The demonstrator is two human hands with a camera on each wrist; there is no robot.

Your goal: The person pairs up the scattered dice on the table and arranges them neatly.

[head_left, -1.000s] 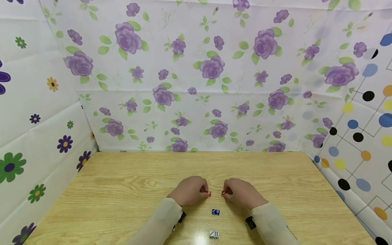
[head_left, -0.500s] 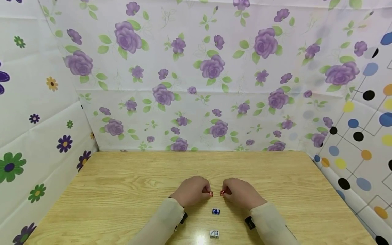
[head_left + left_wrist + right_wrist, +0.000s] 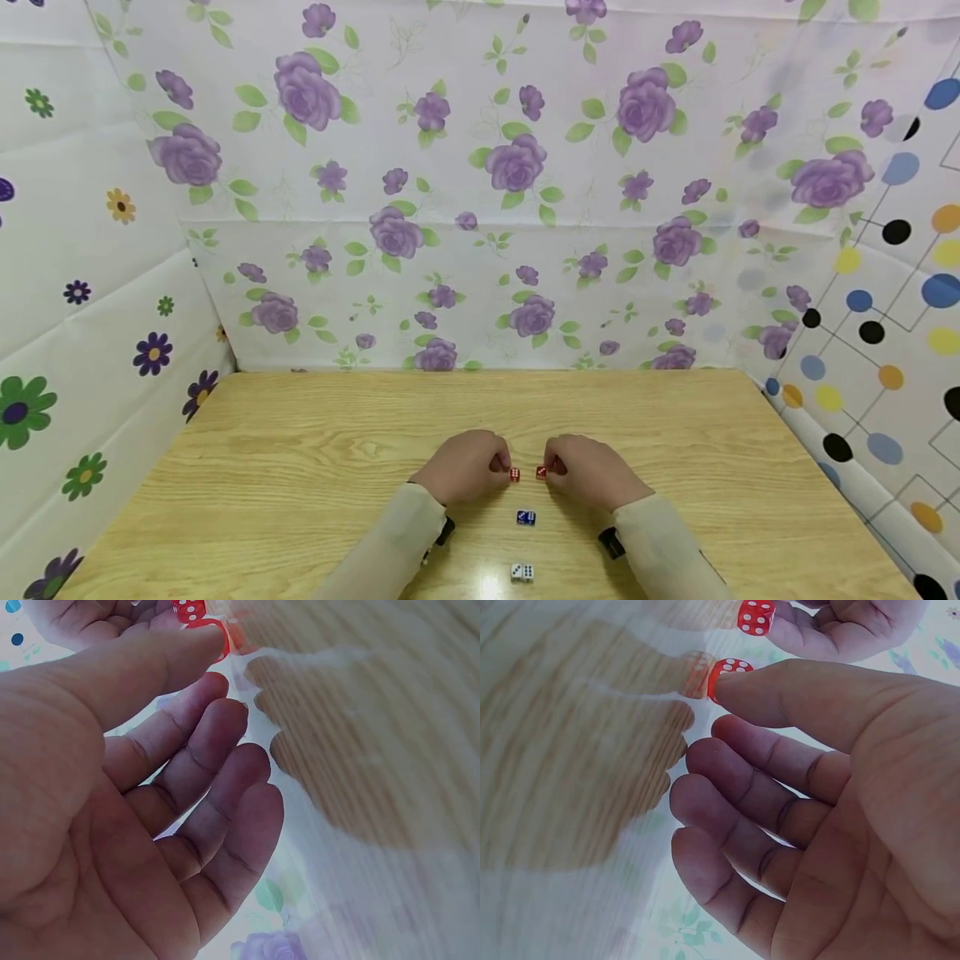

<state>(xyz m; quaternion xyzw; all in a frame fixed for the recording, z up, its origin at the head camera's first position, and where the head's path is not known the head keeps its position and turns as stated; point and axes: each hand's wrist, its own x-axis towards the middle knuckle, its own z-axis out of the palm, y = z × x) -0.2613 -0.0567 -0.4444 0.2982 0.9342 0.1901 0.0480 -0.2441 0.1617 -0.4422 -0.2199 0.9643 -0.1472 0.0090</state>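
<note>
My left hand point(image 3: 467, 468) pinches a red die point(image 3: 514, 474) with white pips at the thumb tip. In the left wrist view the thumb covers most of that die point(image 3: 223, 631). Opposite it, a second red die point(image 3: 541, 472) sits at the fingertips of my right hand point(image 3: 592, 473), pressed by the thumb in the right wrist view. A narrow gap separates the two red dice. Both stand low at the tabletop, their reflections right beside them. The other fingers of each hand are loosely bent.
Nearer to me lies a pair of blue dice point(image 3: 527, 517), side by side. Closer still is a pair of white dice point(image 3: 522, 572). The wooden table point(image 3: 300, 433) is bordered by a floral cloth point(image 3: 480, 275) behind and patterned cloths at both sides.
The two red dice have come closer together as both hands moved inward slightly. The right red die has turned to face the camera more squarely. The blue and white dice stay put.
</note>
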